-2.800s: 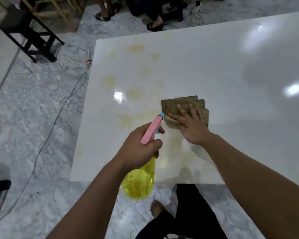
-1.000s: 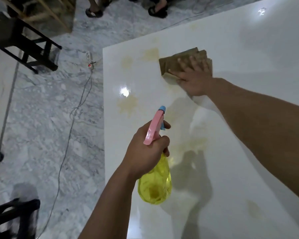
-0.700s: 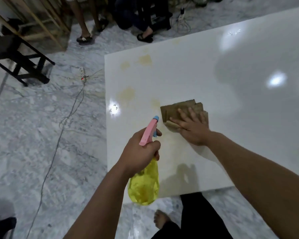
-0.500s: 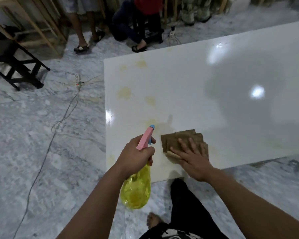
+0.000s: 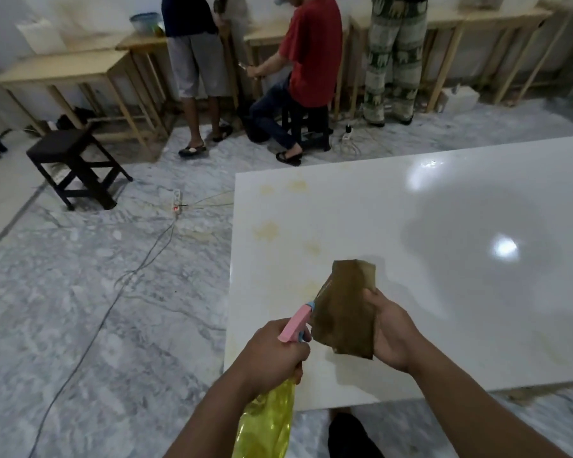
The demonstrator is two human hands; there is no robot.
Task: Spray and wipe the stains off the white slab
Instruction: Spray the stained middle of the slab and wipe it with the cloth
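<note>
The glossy white slab lies low over the marble floor. Yellowish stains mark its far left part, with fainter ones near the middle left. My left hand grips a yellow spray bottle with a pink trigger head, its nozzle pointing toward the cloth. My right hand holds a brown cloth lifted off the slab, hanging above its near left corner.
A dark stool stands on the floor at the left. A power strip with a cable trails across the marble beside the slab. Three people are at wooden tables along the far wall.
My right hand has picked the cloth up off the slab, where it was pressed flat. The view has tilted up, showing the room's far side. The bottle stays in my left hand.
</note>
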